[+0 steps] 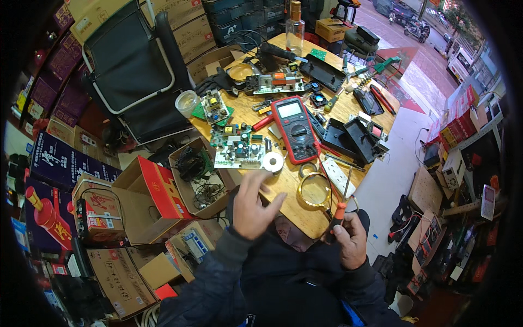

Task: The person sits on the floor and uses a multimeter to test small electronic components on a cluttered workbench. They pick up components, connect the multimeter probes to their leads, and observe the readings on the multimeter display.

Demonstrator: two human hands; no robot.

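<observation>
My left hand [252,210] hovers at the table's near left edge, fingers apart and holding nothing. Just beyond its fingertips sits a white-topped spool [273,162]. In my right hand [353,240], near the table's right front corner, is a screwdriver [338,210] with an orange-and-black handle, its thin metal shaft pointing up and away. Beside it on the wood lies a gold-rimmed magnifying glass [314,189]. A red multimeter [295,129] rests in the middle, its screen lit. Left of that is a populated circuit board [238,146].
More circuit boards [279,83], black plastic housings [348,139], a white power strip [338,175] and a glass bottle [295,32] crowd the table. A black chair [128,71] stands at the far left, open cardboard boxes [155,196] below it. Clutter covers the right floor.
</observation>
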